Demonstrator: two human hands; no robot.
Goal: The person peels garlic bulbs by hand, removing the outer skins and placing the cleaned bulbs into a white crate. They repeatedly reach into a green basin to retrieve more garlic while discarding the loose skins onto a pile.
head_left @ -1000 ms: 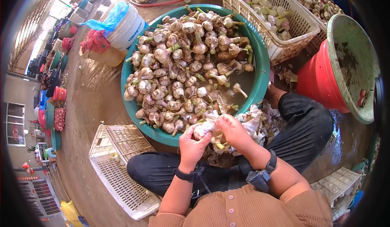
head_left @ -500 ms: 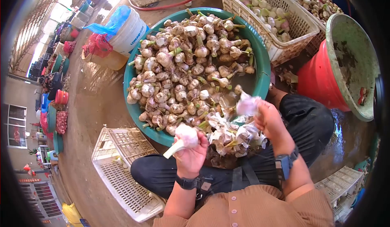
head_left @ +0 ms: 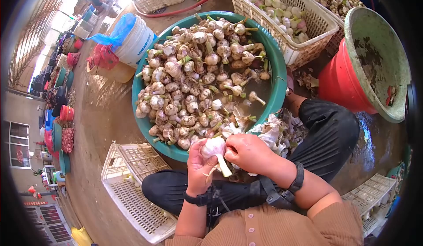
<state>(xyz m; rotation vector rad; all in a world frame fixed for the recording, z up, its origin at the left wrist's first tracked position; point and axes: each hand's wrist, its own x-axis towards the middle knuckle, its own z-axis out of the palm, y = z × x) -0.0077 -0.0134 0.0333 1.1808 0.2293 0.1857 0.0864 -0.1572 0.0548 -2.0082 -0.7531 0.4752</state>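
A pale garlic bulb (head_left: 214, 147) with a trimmed green-white stem rests in my left hand (head_left: 200, 169), whose fingers and thumb are closed round it. The stem slants down toward me. My right hand (head_left: 251, 152) is closed, with its curled fingers pressed against the bulb's right side; the fingertips are partly hidden. A thin strip of dry skin hangs below my left thumb. Just beyond both hands, a large green tub (head_left: 278, 76) holds a heap of dirty, unpeeled garlic bulbs (head_left: 189, 76). Loose papery garlic skins (head_left: 280, 133) lie by the tub's near right edge.
A white crate (head_left: 304, 43) of cleaner bulbs stands at the back right, beside a red bucket (head_left: 337, 81) with a tilted green basin (head_left: 381, 65) on it. Another crate (head_left: 134, 193) lies left of my knee. A white pail (head_left: 134, 39) stands beyond the tub's left side.
My right hand has come from the skin pile to the bulb, and the pale skin it held is no longer in it. My left hand has turned the stem from left-pointing to right and down.
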